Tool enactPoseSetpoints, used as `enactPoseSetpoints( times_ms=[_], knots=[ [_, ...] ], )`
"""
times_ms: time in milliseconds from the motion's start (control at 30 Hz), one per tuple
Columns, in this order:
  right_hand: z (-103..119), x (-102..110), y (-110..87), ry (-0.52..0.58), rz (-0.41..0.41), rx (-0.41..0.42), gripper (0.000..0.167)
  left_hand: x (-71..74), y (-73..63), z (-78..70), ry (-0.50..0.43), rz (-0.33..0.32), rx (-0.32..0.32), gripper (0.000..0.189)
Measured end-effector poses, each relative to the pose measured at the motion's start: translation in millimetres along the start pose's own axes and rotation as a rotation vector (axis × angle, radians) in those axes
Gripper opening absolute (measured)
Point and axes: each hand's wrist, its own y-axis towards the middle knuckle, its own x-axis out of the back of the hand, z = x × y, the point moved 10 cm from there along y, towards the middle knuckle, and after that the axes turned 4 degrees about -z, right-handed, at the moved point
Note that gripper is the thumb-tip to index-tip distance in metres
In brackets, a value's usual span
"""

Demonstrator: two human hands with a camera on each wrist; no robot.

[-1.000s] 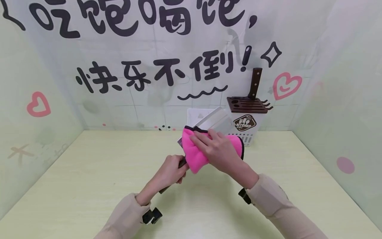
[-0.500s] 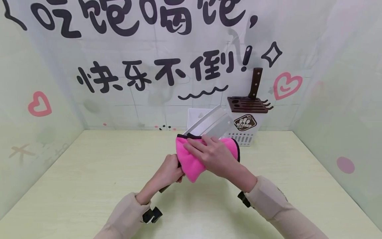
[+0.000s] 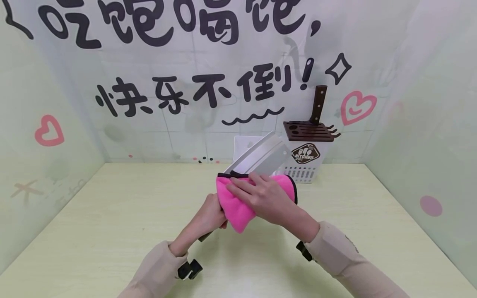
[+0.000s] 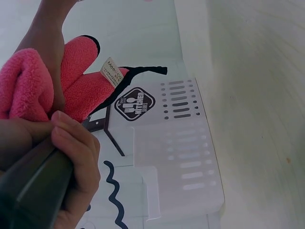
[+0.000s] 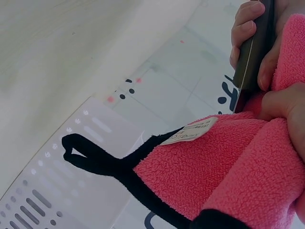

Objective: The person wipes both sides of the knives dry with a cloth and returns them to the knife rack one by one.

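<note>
My left hand (image 3: 210,214) grips the dark handle (image 4: 35,186) of a cleaver, whose broad steel blade (image 3: 262,155) slants up and to the right. A pink fleecy cloth (image 3: 235,207) with black edging covers the lower part of the blade, close by the left hand. On top of it lies my right hand (image 3: 270,199), with fingers across the fabric and the thumb on the other side, so the cloth is pinched over the blade. The right wrist view shows the cloth's white label (image 5: 193,131) and black loop (image 5: 81,152) hanging free.
Behind the blade stands a white slotted kitchen holder (image 3: 305,171) with a brown top (image 3: 307,131); a brown-handled knife (image 3: 318,105) sticks up from it. The pale wooden table (image 3: 112,223) meets patterned walls at the back and sides.
The right hand has slid the cloth down and left along the blade toward the handle, baring more steel. The left hand has stayed nearly still on the handle.
</note>
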Motion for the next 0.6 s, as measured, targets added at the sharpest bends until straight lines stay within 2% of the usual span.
enactPoseSetpoints(
  times_ms=[333, 600],
  knots=[
    [-3.2, 1.3, -1.5, -0.015, 0.003, -0.005, 0.053, 0.4, 2.1, -1.4, 0.035, -0.016, -0.002, 0.015],
    [-13.3, -0.9, -4.6, -0.028, 0.017, -0.041, 0.054, -2.5, 2.4, 4.3, 0.046, 0.009, 0.061, 0.022]
  ],
)
